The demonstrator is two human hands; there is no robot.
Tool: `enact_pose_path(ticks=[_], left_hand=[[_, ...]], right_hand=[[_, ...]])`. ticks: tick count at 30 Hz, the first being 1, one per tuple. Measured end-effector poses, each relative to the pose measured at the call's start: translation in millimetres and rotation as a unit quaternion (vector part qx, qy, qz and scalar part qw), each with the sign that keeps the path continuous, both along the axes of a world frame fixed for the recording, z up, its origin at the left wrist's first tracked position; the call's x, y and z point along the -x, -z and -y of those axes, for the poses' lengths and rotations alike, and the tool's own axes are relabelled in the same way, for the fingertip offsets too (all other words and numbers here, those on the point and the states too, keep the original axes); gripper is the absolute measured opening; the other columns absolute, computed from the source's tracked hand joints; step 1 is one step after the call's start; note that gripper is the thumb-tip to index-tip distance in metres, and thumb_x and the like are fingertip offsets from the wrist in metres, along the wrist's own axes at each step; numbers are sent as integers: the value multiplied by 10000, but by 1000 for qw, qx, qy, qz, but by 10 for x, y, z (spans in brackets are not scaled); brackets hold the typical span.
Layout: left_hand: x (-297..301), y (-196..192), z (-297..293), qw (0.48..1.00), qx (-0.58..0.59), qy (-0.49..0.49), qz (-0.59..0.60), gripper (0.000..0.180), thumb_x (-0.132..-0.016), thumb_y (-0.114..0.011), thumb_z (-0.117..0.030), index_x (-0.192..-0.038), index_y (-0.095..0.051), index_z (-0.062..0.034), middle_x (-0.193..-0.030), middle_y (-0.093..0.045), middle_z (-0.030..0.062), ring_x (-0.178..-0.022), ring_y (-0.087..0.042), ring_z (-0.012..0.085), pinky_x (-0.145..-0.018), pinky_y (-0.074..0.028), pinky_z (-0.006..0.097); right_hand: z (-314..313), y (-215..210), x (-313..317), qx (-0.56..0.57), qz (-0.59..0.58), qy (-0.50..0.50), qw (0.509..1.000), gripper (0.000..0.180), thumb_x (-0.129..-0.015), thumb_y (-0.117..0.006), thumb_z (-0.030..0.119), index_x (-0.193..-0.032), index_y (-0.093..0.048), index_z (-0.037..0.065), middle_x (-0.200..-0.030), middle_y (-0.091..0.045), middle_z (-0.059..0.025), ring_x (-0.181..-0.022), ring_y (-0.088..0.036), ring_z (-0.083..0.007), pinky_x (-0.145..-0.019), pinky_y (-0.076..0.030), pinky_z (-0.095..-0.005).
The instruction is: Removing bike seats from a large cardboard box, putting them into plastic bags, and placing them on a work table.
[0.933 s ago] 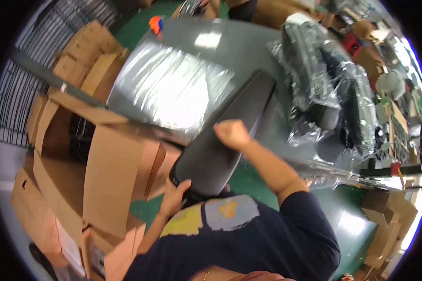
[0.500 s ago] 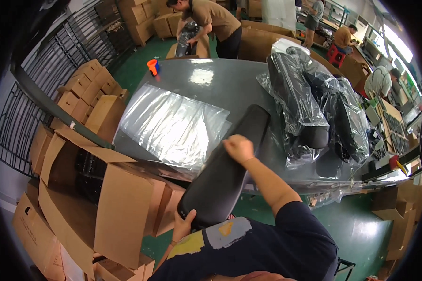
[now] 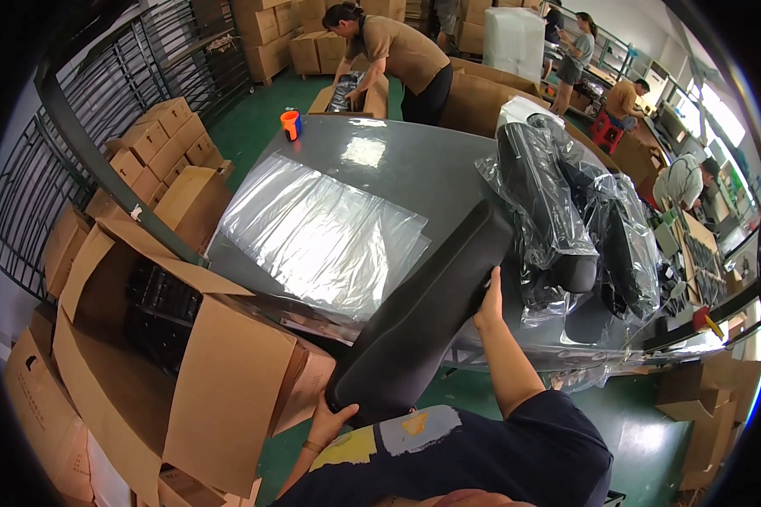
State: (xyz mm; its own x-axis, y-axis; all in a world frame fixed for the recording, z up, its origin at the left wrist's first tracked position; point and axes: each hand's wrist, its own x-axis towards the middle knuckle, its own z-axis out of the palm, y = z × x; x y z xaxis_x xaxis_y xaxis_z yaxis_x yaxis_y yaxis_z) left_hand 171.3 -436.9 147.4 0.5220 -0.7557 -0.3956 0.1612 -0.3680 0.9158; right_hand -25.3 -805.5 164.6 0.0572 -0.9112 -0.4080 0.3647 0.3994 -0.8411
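Note:
A long black padded seat [image 3: 431,313], like one for a motorcycle, slants across the near edge of the grey table. At its near end my left hand [image 3: 333,421] grips the rounded rim, thumb on top and the other fingers hidden underneath. My right hand [image 3: 488,301] holds the seat's right side toward the far end, its fingers partly out of sight below. Left of the seat lies a stack of clear plastic bags [image 3: 321,241] on the table. Several similar black seats in clear plastic [image 3: 543,190] are piled to the right.
An opened cardboard box [image 3: 220,380] with black parts inside stands at my left. An orange and blue ring-shaped object [image 3: 291,125] sits at the table's far left corner. Across the table a person [image 3: 402,59] bends over a carton [image 3: 376,97]. Stacked cartons [image 3: 165,135] stand farther left.
My right hand has moved from the seat's top surface to its right side. The seat's far end has shifted slightly right. My left hand keeps its hold at the near end.

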Motion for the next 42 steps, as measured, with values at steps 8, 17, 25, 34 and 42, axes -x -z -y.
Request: enact_pose_path(ticks=[8,17,25,34,42], left_hand=[[-119,-91,-56,984,-15,56,171,892,-603,-859,-184,-1279,-312,18,-1210,-494,176,-1114,-503,281,-937,-422,379],[-142,-36,1083,935,251,-92,234,739,-607,-747,38,-1225,-356,-71,-1169,-433,94,-1099,-439,216,-977,-344,326],[-301,-646,2453,918,363,-9,161,560,-665,-684,72,-1142,-440,-91,-1015,-511,68,-969,-504,181,-877,-412,280],[-29,-721,2998,882,382,76,266,502,-727,-672,-25,-1164,-452,-139,-1081,-569,154,-1034,-558,334,-859,-454,349],[-769,240,2990,820,-64,86,562,304,-717,-726,-366,-834,-619,-107,-861,-555,91,-834,-565,307,-721,-465,419]], right_hand=[[-377,-1110,124,52,392,-86,914,471,-896,-507,422,-1217,-528,78,-1250,-550,-114,-1198,-471,-310,-1051,-339,-471],[-1171,-2311,1712,17,314,-242,918,609,-933,-377,483,-1308,-428,6,-1354,-426,-235,-1229,-453,-363,-1035,-360,-510],[-1514,-2053,2636,-105,-5,-351,930,975,-535,-777,272,-1338,-348,-75,-1241,-524,-173,-1121,-525,-273,-991,-390,-364],[-1175,-1429,1886,-151,-75,-283,944,549,-774,-679,279,-1186,-524,-49,-1045,-646,-145,-922,-643,-275,-832,-521,-404],[-1301,-764,1468,-156,-42,-256,953,504,-782,-689,269,-1187,-536,11,-1035,-649,-124,-910,-649,-250,-840,-523,-390]])
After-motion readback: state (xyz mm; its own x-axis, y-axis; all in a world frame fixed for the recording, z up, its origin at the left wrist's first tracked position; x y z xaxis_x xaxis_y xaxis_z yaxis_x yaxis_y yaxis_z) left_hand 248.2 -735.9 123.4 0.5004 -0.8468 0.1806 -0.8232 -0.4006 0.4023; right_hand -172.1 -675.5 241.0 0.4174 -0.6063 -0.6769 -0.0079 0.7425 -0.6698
